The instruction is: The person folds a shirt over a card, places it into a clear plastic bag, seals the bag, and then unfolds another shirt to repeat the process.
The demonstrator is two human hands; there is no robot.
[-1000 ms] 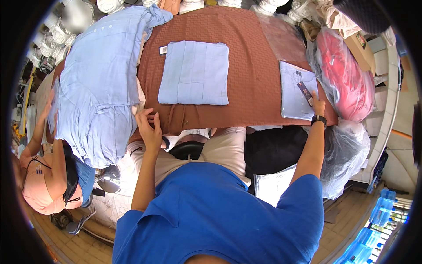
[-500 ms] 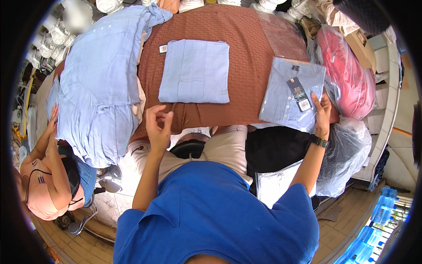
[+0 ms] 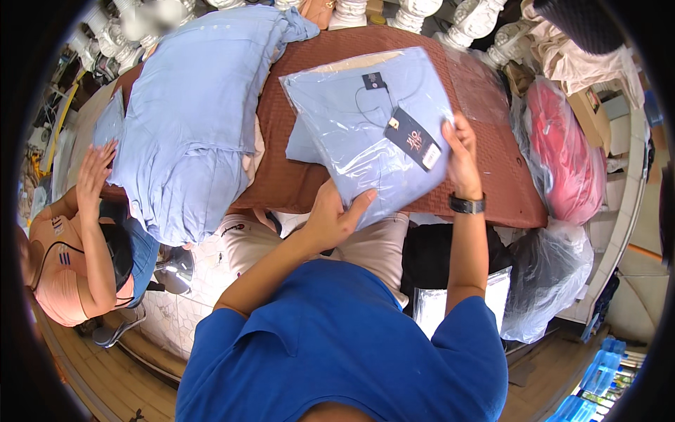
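Observation:
I hold a folded light-blue shirt in a clear plastic bag [image 3: 337, 123], raised in front of me and tilted. My left hand [image 3: 336, 216] grips its lower edge, thumb on top. On the right side edge, my right hand [image 3: 463, 158] is closed, with a dark watch on the wrist. A dark hang tag [image 3: 413, 139] and a small black label [image 3: 373, 81] show through the plastic. Behind the bag, another folded light-blue garment [image 3: 301, 144] lies on the brown cloth-covered table [image 3: 281, 184], mostly hidden.
Light-blue garments [image 3: 193, 105] are heaped at left. Beside them a co-worker in a peach top [image 3: 67, 278] rests a hand on a bagged blue garment. Bagged red clothing [image 3: 562, 151], a cardboard box [image 3: 589, 119] and a clear plastic bag [image 3: 548, 281] stand at right. White balusters [image 3: 415, 14] line the back.
The bagged shirt has moved left and nearer, now covering most of the folded garment. My left hand has moved right and taken hold of it. The whole view has shifted slightly.

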